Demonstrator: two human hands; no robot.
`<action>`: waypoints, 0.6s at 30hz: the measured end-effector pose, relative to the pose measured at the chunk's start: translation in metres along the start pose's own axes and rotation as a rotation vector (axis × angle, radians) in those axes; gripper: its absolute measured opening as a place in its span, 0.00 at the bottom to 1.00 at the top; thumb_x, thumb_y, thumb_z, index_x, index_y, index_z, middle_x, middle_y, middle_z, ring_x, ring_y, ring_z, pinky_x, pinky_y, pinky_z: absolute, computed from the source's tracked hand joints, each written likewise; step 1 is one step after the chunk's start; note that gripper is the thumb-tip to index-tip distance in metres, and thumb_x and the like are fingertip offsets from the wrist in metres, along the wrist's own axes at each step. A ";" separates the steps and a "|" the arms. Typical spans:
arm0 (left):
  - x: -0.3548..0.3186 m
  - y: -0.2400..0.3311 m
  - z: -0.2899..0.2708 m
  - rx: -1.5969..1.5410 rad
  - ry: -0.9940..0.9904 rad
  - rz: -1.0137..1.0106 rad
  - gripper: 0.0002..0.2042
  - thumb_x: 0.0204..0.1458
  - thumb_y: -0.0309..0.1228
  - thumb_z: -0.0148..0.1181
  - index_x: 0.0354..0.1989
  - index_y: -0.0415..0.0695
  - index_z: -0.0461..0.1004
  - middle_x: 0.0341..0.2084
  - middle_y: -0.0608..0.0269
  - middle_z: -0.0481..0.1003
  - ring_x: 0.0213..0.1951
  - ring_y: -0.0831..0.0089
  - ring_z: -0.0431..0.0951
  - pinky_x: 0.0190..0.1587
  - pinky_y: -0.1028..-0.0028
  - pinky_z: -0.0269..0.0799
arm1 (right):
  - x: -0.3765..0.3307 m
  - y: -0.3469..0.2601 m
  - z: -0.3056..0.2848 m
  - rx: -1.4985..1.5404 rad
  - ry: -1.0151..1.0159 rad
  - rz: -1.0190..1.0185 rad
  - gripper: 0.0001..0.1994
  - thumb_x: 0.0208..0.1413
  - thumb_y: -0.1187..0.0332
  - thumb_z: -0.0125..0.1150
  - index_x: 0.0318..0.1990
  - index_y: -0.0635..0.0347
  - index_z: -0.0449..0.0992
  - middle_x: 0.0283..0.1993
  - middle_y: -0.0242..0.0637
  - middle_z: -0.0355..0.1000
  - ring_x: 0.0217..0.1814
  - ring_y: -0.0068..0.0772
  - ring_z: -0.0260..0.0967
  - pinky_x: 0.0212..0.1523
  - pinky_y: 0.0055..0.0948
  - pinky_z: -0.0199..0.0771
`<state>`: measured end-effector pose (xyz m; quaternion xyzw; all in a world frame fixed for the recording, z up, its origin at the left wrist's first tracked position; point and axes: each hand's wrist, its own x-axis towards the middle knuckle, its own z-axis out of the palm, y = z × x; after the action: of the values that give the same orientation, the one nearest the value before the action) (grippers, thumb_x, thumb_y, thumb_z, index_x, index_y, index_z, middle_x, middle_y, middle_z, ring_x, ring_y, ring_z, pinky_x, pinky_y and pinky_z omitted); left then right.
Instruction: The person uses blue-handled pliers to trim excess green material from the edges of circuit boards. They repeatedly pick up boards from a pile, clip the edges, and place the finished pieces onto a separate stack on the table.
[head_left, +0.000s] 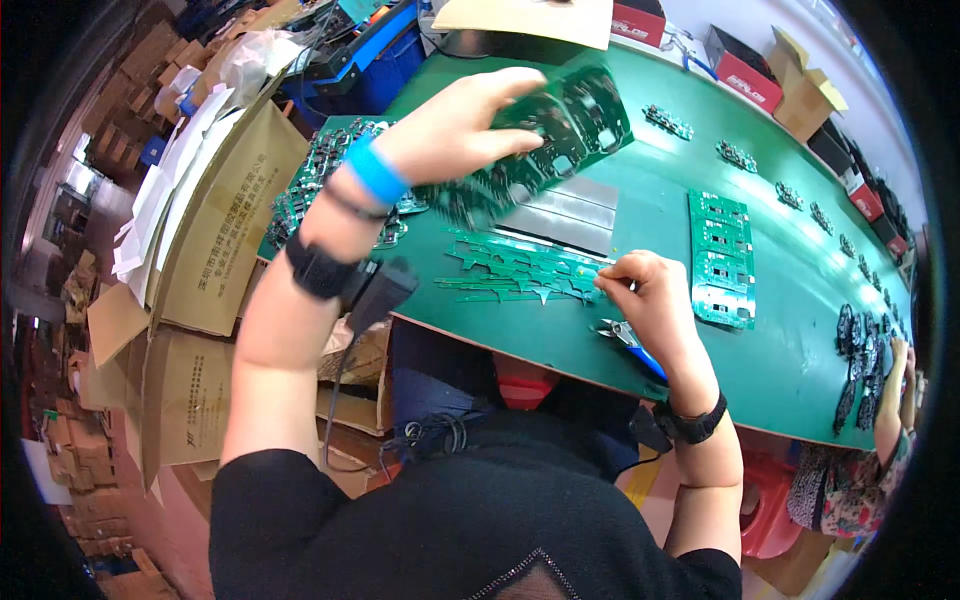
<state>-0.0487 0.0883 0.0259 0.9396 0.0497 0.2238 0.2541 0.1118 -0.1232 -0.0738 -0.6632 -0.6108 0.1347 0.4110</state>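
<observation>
A green circuit board panel (585,120), tilted and slightly blurred, is gripped in my left hand (465,125) above the table. My right hand (648,290) has its fingers pinched together at the right end of green board scraps (515,270); whatever sits between the fingertips is too small to make out. Just below that hand lies a pair of cutting pliers (635,345) with blue handles. Under the held panel is a grey metal plate (575,215), partly hidden. Another green circuit board panel (722,260) lies flat to the right of my right hand.
A heap of small circuit boards (320,170) covers the table's left end. Small board clusters (738,156) line the far side, and dark parts (862,350) lie at the right near another person's hand (898,355). Cardboard boxes (225,240) stand left of the table.
</observation>
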 end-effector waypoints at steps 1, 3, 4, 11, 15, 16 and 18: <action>0.014 -0.004 0.000 0.139 -0.071 0.059 0.21 0.47 0.26 0.63 0.50 0.36 0.66 0.42 0.52 0.74 0.43 0.70 0.74 0.49 0.71 0.69 | 0.001 0.000 0.003 -0.030 -0.037 -0.005 0.05 0.45 0.72 0.62 0.24 0.64 0.74 0.25 0.44 0.70 0.30 0.46 0.70 0.32 0.38 0.69; 0.033 -0.015 0.011 0.237 -0.190 0.016 0.15 0.44 0.27 0.64 0.42 0.39 0.72 0.34 0.50 0.76 0.38 0.57 0.77 0.43 0.67 0.72 | 0.002 0.003 0.012 -0.153 -0.060 -0.056 0.08 0.49 0.69 0.59 0.24 0.65 0.72 0.26 0.45 0.68 0.32 0.48 0.69 0.34 0.40 0.68; 0.037 -0.020 0.018 0.279 -0.224 -0.004 0.15 0.44 0.28 0.64 0.42 0.40 0.73 0.34 0.50 0.76 0.39 0.56 0.77 0.43 0.67 0.72 | 0.003 0.003 0.016 -0.191 -0.066 -0.070 0.09 0.51 0.69 0.58 0.24 0.65 0.71 0.26 0.46 0.68 0.33 0.48 0.69 0.35 0.41 0.68; 0.044 -0.035 0.047 0.310 -0.309 -0.053 0.15 0.43 0.29 0.63 0.42 0.42 0.74 0.36 0.50 0.77 0.41 0.55 0.77 0.44 0.64 0.71 | 0.006 0.000 0.023 -0.362 -0.099 -0.094 0.11 0.55 0.67 0.53 0.24 0.63 0.69 0.26 0.46 0.68 0.33 0.49 0.68 0.36 0.42 0.69; 0.051 -0.032 0.048 0.265 -0.356 -0.056 0.16 0.43 0.29 0.63 0.42 0.42 0.74 0.36 0.50 0.77 0.41 0.55 0.77 0.43 0.64 0.71 | 0.007 0.002 0.027 -0.338 -0.070 -0.131 0.07 0.53 0.71 0.52 0.25 0.64 0.68 0.27 0.48 0.67 0.34 0.51 0.67 0.37 0.42 0.69; 0.052 -0.036 0.050 0.253 -0.359 -0.030 0.15 0.43 0.29 0.64 0.42 0.43 0.74 0.36 0.51 0.77 0.40 0.55 0.77 0.43 0.64 0.71 | 0.007 0.003 0.029 -0.323 -0.049 -0.146 0.06 0.53 0.72 0.52 0.26 0.64 0.68 0.28 0.48 0.67 0.34 0.51 0.67 0.37 0.42 0.69; 0.053 -0.036 0.053 0.250 -0.384 -0.045 0.15 0.43 0.29 0.64 0.42 0.43 0.74 0.36 0.52 0.77 0.40 0.55 0.77 0.42 0.65 0.72 | 0.006 0.007 0.035 -0.284 -0.051 -0.154 0.05 0.52 0.74 0.51 0.26 0.65 0.67 0.29 0.50 0.67 0.35 0.52 0.66 0.38 0.42 0.69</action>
<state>0.0230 0.1063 -0.0125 0.9878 0.0489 0.0269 0.1453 0.0939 -0.1041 -0.0990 -0.6624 -0.6828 0.0318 0.3066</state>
